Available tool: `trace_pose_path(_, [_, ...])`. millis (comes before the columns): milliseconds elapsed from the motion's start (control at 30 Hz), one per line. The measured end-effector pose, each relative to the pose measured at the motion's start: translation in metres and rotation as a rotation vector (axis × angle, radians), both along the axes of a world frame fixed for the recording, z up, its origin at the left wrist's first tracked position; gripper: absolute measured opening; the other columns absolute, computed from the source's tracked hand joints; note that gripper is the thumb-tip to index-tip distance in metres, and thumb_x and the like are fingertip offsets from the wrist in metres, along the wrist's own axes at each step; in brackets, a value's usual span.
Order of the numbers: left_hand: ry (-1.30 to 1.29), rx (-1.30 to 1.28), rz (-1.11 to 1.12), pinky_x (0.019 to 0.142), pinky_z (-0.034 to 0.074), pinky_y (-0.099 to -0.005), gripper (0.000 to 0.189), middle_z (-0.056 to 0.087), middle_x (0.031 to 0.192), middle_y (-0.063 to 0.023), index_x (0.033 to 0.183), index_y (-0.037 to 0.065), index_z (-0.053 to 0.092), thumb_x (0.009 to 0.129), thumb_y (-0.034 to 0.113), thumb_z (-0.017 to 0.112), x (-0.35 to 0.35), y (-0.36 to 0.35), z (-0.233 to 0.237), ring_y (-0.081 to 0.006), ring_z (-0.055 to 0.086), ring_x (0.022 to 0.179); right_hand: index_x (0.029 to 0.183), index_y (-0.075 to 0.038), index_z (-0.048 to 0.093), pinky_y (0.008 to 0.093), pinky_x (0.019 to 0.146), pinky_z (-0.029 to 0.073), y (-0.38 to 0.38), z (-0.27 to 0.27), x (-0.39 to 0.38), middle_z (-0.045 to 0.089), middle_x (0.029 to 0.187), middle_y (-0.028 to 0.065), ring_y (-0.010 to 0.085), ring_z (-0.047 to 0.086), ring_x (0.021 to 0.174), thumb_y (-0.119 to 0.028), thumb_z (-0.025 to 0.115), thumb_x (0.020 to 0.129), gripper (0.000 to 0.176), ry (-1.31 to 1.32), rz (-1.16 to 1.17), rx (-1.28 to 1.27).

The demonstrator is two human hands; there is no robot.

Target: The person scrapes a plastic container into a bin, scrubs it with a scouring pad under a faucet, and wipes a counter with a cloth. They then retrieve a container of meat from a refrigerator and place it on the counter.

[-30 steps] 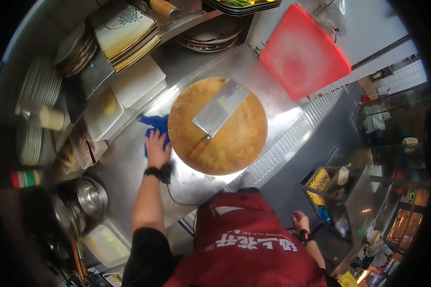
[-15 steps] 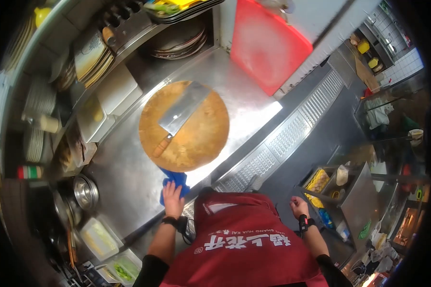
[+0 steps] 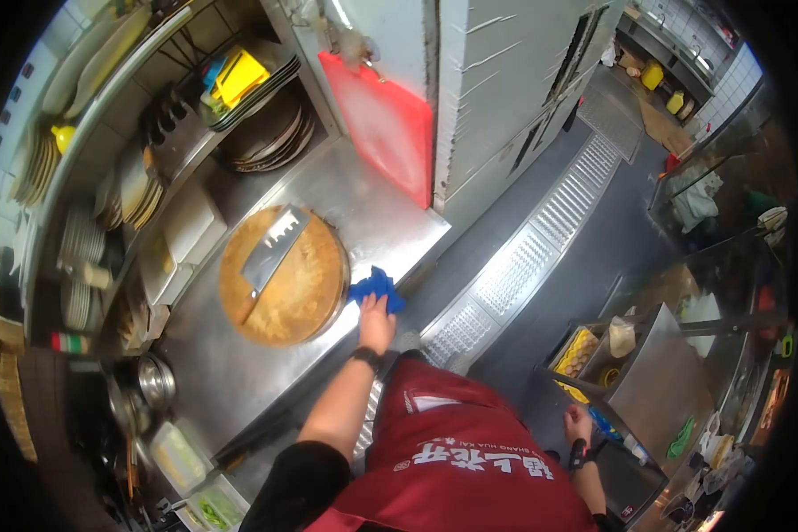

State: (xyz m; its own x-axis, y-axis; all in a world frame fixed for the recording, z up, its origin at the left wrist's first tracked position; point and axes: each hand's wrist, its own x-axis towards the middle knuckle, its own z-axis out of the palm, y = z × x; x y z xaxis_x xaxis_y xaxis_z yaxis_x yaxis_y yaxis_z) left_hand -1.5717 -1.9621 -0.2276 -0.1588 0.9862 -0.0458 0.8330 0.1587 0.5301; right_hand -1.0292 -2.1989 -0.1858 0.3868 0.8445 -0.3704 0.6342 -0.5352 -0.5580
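Note:
My left hand (image 3: 377, 321) presses a blue cloth (image 3: 375, 287) onto the steel counter (image 3: 239, 377), at the counter's front edge just right of a round wooden chopping block (image 3: 306, 293). A cleaver (image 3: 270, 251) with a wooden handle lies flat on the block. My right hand (image 3: 578, 424) hangs low at my side, beside a metal rack, with its fingers curled and nothing visible in it. A red apron covers my chest.
A red cutting board (image 3: 383, 124) leans against the wall behind the counter. Shelves at the left hold stacked plates (image 3: 266, 142) and white containers (image 3: 186, 226). Metal bowls (image 3: 151, 381) sit at the near left. Floor grating (image 3: 523, 257) runs along the aisle.
My left hand has slid the blue cloth around the front of the chopping block, from its left side to its right side. The view has swung to the right.

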Motion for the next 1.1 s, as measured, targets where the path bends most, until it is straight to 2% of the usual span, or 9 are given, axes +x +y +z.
trace_pose_path(367, [-0.131, 0.209, 0.669, 0.107, 0.04, -0.0512, 0.046, 0.061, 0.122, -0.0359, 0.12, -0.015, 0.059, 0.084, 0.014, 0.062, 0.002, 0.267, -0.041, -0.0494, 0.055, 0.118, 0.112, 0.004, 0.068, 0.031, 0.074, 0.056, -0.02, 0.003, -0.027, 0.073, 0.093, 0.014, 0.0183, 0.07, 0.081, -0.004, 0.069, 0.088, 0.025, 0.142, -0.347, -0.159])
trace_pose_path(600, [-0.083, -0.074, 1.327, 0.076, 0.06, -0.0427, 0.019, 0.075, 0.096, -0.017, 0.092, 0.002, 0.073, 0.089, 0.018, 0.062, -0.111, 0.373, -0.036, -0.0339, 0.074, 0.088, 0.112, 0.003, 0.068, 0.0313, 0.074, 0.056, 0.034, 0.001, -0.043, 0.073, 0.092, 0.0131, 0.0181, 0.07, 0.082, -0.008, 0.069, 0.088, 0.026, 0.046, -0.419, -0.07])
trace_pose_path(667, [0.503, -0.384, 0.739, 0.079, 0.06, -0.0409, 0.023, 0.076, 0.097, -0.0142, 0.097, 0.005, 0.075, 0.092, 0.019, 0.058, -0.201, 0.397, -0.131, -0.0296, 0.075, 0.091, 0.111, 0.002, 0.069, 0.0328, 0.076, 0.057, 0.05, 0.004, -0.053, 0.074, 0.093, 0.014, 0.0215, 0.072, 0.083, -0.011, 0.07, 0.088, 0.027, -0.062, -0.347, -0.061])
trace_pose_path(700, [0.138, -0.222, 1.511, 0.083, 0.06, -0.0399, 0.025, 0.076, 0.102, -0.0154, 0.101, 0.003, 0.075, 0.093, 0.019, 0.058, -0.133, 0.384, 0.002, -0.0282, 0.074, 0.097, 0.111, 0.002, 0.069, 0.0328, 0.076, 0.057, 0.054, 0.005, -0.058, 0.074, 0.093, 0.014, 0.0215, 0.072, 0.083, -0.011, 0.07, 0.088, 0.027, -0.067, -0.407, -0.047])
trace_pose_path(767, [0.29, -0.523, 1.177, 0.093, 0.056, -0.0364, 0.029, 0.069, 0.126, -0.015, 0.115, 0.008, 0.073, 0.097, 0.025, 0.057, -0.152, 0.379, 0.02, -0.0266, 0.068, 0.116, 0.111, 0.002, 0.069, 0.0345, 0.079, 0.057, 0.061, 0.013, -0.068, 0.074, 0.095, 0.0156, 0.0254, 0.073, 0.086, -0.012, 0.071, 0.086, 0.028, -0.107, -0.374, -0.035])
trace_pose_path(933, [-0.144, -0.309, 0.972, 0.086, 0.058, -0.0403, 0.049, 0.071, 0.121, -0.0195, 0.122, 0.008, 0.071, 0.099, 0.045, 0.05, -0.181, 0.369, 0.049, -0.0298, 0.072, 0.104, 0.112, -0.001, 0.07, 0.04, 0.086, 0.057, 0.051, 0.029, -0.081, 0.074, 0.103, 0.0182, 0.0332, 0.072, 0.094, -0.02, 0.072, 0.085, 0.033, -0.079, -0.385, -0.167])
trace_pose_path(967, [-0.424, -0.34, 0.652, 0.09, 0.056, -0.042, 0.059, 0.07, 0.122, -0.0205, 0.134, 0.0, 0.062, 0.092, 0.042, 0.066, -0.275, 0.364, -0.021, -0.0336, 0.07, 0.106, 0.112, -0.001, 0.07, 0.04, 0.086, 0.057, 0.051, 0.029, -0.082, 0.074, 0.103, 0.0182, 0.0332, 0.072, 0.094, -0.02, 0.072, 0.085, 0.033, -0.087, -0.407, -0.161])
trace_pose_path(1033, [-0.828, 0.043, 0.846, 0.082, 0.056, -0.0387, 0.044, 0.069, 0.108, -0.0152, 0.134, 0.001, 0.058, 0.094, 0.019, 0.058, -0.18, 0.388, -0.015, -0.0295, 0.068, 0.085, 0.113, -0.002, 0.071, 0.0411, 0.088, 0.056, 0.043, 0.021, -0.081, 0.073, 0.104, 0.0183, 0.0337, 0.071, 0.098, -0.021, 0.072, 0.085, 0.034, -0.062, -0.36, -0.182])
trace_pose_path(1100, [-0.39, 0.271, 0.351, 0.08, 0.054, -0.0366, 0.045, 0.066, 0.1, -0.011, 0.131, 0.001, 0.056, 0.086, 0.001, 0.058, -0.212, 0.412, -0.114, -0.0225, 0.064, 0.083, 0.115, -0.003, 0.07, 0.0424, 0.09, 0.055, 0.039, 0.009, -0.075, 0.073, 0.105, 0.0187, 0.0343, 0.07, 0.1, -0.023, 0.071, 0.085, 0.036, -0.035, -0.356, -0.193])
